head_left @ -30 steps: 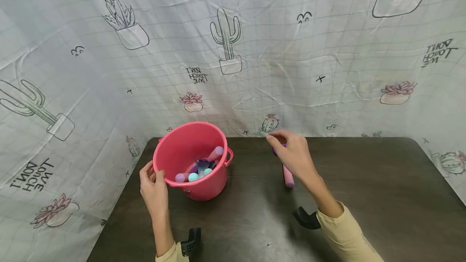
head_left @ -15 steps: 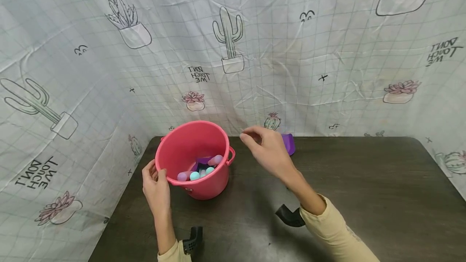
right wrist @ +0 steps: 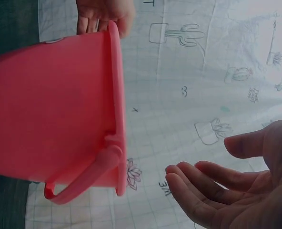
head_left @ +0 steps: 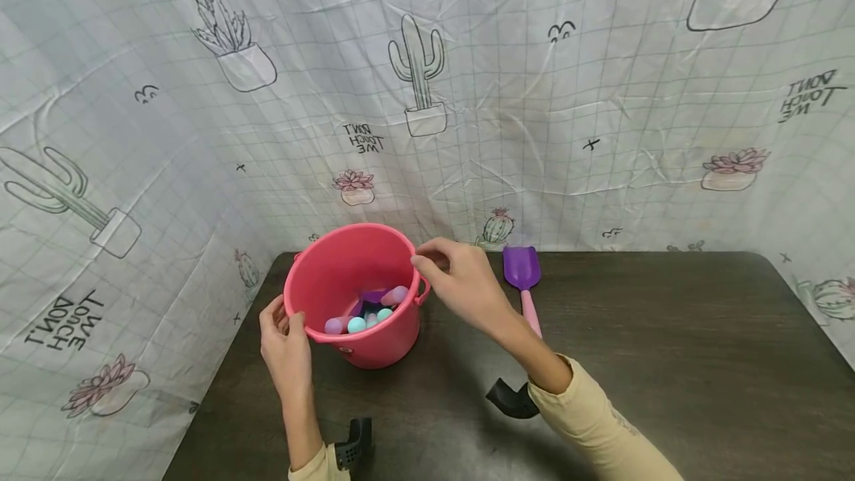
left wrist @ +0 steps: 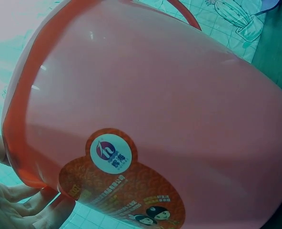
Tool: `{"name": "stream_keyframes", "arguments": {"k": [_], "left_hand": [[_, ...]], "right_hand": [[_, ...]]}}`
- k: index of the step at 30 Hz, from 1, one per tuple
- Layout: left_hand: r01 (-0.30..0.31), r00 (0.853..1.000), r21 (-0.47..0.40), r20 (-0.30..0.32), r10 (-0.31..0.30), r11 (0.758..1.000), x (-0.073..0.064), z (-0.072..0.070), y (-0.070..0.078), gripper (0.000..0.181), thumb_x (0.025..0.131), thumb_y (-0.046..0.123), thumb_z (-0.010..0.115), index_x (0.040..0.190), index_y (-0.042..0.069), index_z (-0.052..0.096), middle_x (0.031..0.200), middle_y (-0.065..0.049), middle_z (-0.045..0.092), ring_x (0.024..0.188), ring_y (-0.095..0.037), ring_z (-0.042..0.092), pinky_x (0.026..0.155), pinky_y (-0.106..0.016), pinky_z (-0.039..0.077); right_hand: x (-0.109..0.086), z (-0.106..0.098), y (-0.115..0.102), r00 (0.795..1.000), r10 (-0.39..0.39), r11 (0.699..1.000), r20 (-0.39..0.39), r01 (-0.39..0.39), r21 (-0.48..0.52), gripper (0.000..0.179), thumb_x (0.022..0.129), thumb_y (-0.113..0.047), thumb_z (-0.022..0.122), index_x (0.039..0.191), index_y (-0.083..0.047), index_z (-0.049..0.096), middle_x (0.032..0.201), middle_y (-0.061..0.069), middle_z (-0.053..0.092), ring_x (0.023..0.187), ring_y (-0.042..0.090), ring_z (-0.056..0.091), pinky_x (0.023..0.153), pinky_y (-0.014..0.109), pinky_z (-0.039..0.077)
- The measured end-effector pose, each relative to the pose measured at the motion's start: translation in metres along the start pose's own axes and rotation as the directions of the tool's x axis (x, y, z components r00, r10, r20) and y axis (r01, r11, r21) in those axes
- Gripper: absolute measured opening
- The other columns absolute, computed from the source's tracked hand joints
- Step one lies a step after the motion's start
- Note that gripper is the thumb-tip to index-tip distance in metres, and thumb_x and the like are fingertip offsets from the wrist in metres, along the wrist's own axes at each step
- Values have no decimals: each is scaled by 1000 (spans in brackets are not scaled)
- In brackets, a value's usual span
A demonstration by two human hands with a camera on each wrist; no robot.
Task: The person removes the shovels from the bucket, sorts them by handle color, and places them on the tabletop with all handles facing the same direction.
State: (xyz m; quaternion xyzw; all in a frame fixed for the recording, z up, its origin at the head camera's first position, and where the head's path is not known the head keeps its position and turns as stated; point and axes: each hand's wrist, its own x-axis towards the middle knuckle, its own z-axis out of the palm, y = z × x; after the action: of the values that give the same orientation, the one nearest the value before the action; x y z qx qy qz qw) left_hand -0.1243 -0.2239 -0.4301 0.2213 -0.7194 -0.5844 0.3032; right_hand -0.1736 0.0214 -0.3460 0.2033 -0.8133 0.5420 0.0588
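A pink bucket (head_left: 384,347) stands on the dark table, its mouth toward me. My left hand (head_left: 287,351) grips its left rim, thumb over the edge and fingers along the outside; the left wrist view shows these fingers (left wrist: 31,207) under the rim. At the opposite side, my right hand (head_left: 461,280) hovers by the right rim, overlapping it in the head view. In the right wrist view a gap parts its loosely bent fingers (right wrist: 198,195) from the bucket, and nothing lies in them. Inside the bucket are purple pieces and rounded lilac (head_left: 333,326) and teal ends (head_left: 357,324).
A purple toy shovel (head_left: 522,269) with a pink handle lies behind my right forearm. The bucket's pink handle (right wrist: 84,174) hangs down its side. A cactus-print cloth (head_left: 534,132) hangs behind the table (head_left: 668,332). Black mounts (head_left: 513,399) sit at both wrists.
My right hand has moved left from over the shovel to the bucket's right rim, uncovering the shovel. The left hand has kept its grip, and the bucket stands in the same place.
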Motion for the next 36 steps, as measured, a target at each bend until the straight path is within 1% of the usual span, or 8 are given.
{"name": "stream_keyframes", "arguments": {"k": [7, 12, 14, 20, 23, 29, 31, 36], "left_hand": [[-6, 1000, 2, -8, 6, 1000, 0, -2, -1, 48, 99, 11, 51, 146, -2, 49, 140, -21, 56, 125, -35, 55, 81, -10, 45], [-16, 1000, -4, -7, 16, 1000, 0, -2, -1, 47, 100, 10, 50, 145, -2, 50, 139, -21, 57, 124, -35, 56, 80, -10, 44], [-17, 1000, -1, -5, 17, 1000, 0, -2, -1, 47, 100, 10, 50, 145, -2, 50, 139, -22, 57, 124, -35, 56, 80, -9, 44], [-11, 1000, 4, -3, 11, 1000, 0, -1, -1, 47, 100, 8, 50, 145, -3, 49, 139, -22, 56, 124, -35, 56, 80, -9, 44], [-10, 1000, -1, -1, 10, 1000, 0, -1, -1, 47, 100, 8, 51, 145, -3, 49, 140, -22, 56, 125, -36, 56, 81, -9, 44], [-16, 1000, 0, 0, 16, 1000, 1, 0, 0, 47, 100, 8, 51, 145, -4, 49, 140, -22, 56, 125, -36, 55, 85, -12, 45], [-13, 1000, 3, -1, 13, 1000, 1, 0, 0, 47, 100, 9, 51, 145, -3, 49, 140, -22, 56, 125, -36, 55, 86, -13, 46], [-3, 1000, 17, -5, 3, 1000, 1, 0, -1, 47, 100, 9, 51, 146, -3, 49, 140, -21, 56, 126, -35, 55, 91, -19, 47]], "right_hand": [[5, 17, -4, 997, 19, 997, 72, -24, 71, 24, 100, -14, 66, 117, 2, 72, 96, 8, 75, 67, 31, 71, 63, 31, 52], [10, 28, -7, 997, -23, 1000, 80, 23, -7, 23, 98, -14, 68, 115, 2, 73, 101, 8, 75, 82, 22, 74, 80, 36, 57], [13, 32, -7, 995, -19, 1000, 99, 20, -4, 25, 99, -14, 67, 116, 3, 72, 101, 9, 76, 84, 17, 75, 86, 37, 57], [18, 40, -8, 983, 55, 993, 173, -72, 93, 28, 101, -13, 63, 121, 6, 67, 103, 12, 75, 68, 13, 75, 81, 33, 59], [20, 42, -9, 984, 53, 997, 170, -63, 52, 27, 101, -13, 64, 121, 5, 68, 104, 11, 74, 71, 13, 75, 85, 35, 58], [25, 47, -7, 985, 41, 998, 169, -31, -63, 27, 100, -15, 67, 120, 3, 69, 105, 10, 74, 92, 19, 73, 88, 38, 58], [27, 49, -6, 983, 51, 996, 176, -38, -76, 28, 100, -16, 67, 120, 3, 69, 105, 11, 74, 88, 20, 74, 87, 38, 58], [29, 53, -5, 976, 67, 996, 207, -53, -71, 31, 100, -15, 66, 123, 6, 67, 101, 12, 73, 68, 20, 74, 80, 35, 59]]}}
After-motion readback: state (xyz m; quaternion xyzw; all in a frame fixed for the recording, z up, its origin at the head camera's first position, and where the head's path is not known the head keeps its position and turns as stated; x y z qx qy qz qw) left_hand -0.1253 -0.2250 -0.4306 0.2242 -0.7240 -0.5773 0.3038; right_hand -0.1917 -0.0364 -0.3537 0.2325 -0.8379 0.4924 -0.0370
